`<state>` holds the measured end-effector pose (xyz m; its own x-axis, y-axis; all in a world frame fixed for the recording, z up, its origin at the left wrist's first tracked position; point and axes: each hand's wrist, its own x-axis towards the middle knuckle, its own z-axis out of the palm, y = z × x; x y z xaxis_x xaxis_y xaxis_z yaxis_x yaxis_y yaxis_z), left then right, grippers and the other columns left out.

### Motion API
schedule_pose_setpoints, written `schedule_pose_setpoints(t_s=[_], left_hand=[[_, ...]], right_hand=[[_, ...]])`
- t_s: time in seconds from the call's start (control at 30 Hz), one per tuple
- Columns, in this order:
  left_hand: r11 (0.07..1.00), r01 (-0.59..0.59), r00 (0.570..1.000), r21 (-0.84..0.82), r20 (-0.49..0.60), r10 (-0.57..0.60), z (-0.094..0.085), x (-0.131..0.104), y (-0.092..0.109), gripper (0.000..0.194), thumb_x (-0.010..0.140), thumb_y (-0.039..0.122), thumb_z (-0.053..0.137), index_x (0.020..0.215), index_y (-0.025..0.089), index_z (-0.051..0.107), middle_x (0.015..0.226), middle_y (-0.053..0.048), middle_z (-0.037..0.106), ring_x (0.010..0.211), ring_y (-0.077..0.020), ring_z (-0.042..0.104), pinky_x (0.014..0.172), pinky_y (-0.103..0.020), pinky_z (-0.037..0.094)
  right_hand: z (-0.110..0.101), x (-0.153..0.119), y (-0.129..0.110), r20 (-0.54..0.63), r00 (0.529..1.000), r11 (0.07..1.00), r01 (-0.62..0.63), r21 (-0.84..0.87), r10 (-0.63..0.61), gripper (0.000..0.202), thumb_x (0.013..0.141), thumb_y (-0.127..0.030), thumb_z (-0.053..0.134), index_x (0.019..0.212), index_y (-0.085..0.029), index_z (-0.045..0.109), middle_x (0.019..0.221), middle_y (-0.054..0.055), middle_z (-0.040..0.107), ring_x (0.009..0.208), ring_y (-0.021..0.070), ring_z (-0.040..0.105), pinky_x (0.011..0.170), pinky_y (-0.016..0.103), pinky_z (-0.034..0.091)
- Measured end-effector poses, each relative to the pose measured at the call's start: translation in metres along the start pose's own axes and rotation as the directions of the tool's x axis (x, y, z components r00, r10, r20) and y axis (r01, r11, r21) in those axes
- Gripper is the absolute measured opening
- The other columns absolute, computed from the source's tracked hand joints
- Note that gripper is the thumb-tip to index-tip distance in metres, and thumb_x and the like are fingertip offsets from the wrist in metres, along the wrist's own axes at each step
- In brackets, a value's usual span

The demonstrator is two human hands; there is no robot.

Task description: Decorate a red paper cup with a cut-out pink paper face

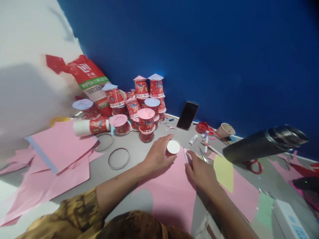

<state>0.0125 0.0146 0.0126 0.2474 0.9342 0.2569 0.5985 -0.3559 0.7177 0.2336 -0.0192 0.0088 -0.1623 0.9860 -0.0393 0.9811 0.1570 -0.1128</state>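
My left hand [159,153] is wrapped round a small round cup [172,147], whose white flat end faces up. The cup is over the upper part of a pink paper sheet [174,189]. Just right of the cup, my right hand [199,167] grips a slim white pen [185,155], its tip pointing up and away from me near the sheet's top edge. Silver scissors [203,155] lie beyond my right fingers. A yellow paper piece [223,172] rests to the right of my right hand.
Decorated red cups [146,122] with paper tops stand at the back left, before a cup bag [91,79]. Two rings [119,158] and pink sheets [59,146] lie left. A phone [187,115] leans on the blue wall; a dark flask [249,147] lies right.
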Motion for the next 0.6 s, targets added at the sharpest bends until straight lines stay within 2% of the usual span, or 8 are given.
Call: schedule_pose_setpoints(t_s=[0.13,0.27,0.4,0.6], left_hand=[[0.999,-0.042,0.999,0.009,-0.021,0.043,-0.002,0.0,-0.003,0.07,0.081,0.026,0.076,0.146,0.017,0.05,0.142,-0.018,0.066,0.129,-0.036,0.062,0.111,-0.055,0.048],[0.999,-0.035,0.999,-0.002,-0.03,0.035,-0.007,-0.002,-0.005,0.069,0.082,0.027,0.075,0.146,0.018,0.05,0.139,-0.018,0.067,0.129,-0.038,0.063,0.11,-0.059,0.048],[1.0,-0.021,0.999,-0.007,-0.03,0.021,-0.007,0.0,-0.007,0.07,0.083,0.028,0.074,0.148,0.02,0.049,0.14,-0.018,0.067,0.126,-0.0385,0.063,0.108,-0.061,0.049],[0.996,-0.082,0.997,0.038,0.01,0.082,-0.009,-0.001,-0.001,0.083,0.078,0.031,0.079,0.152,0.019,0.042,0.145,-0.019,0.062,0.132,-0.0376,0.06,0.111,-0.058,0.048]], right_hand=[[-0.008,0.004,0.002,0.002,1.0,0.999,-0.001,-0.038,0.001,0.045,0.096,-0.027,0.061,0.14,-0.023,0.056,0.089,0.009,0.079,0.083,0.0302,0.075,0.067,0.034,0.039],[-0.009,0.005,0.0,0.043,0.999,0.998,-0.018,-0.064,0.021,0.041,0.099,-0.029,0.059,0.139,-0.022,0.055,0.106,0.011,0.079,0.09,0.0309,0.076,0.068,0.034,0.039],[-0.001,0.004,0.002,0.007,0.999,0.999,-0.039,-0.01,0.039,0.042,0.1,-0.036,0.062,0.139,-0.022,0.055,0.111,0.012,0.078,0.094,0.0309,0.075,0.07,0.034,0.041],[0.017,-0.001,0.017,-0.058,0.998,0.996,0.002,0.093,0.003,0.038,0.098,-0.032,0.061,0.135,-0.024,0.059,0.115,0.011,0.078,0.094,0.0298,0.074,0.071,0.033,0.042]])
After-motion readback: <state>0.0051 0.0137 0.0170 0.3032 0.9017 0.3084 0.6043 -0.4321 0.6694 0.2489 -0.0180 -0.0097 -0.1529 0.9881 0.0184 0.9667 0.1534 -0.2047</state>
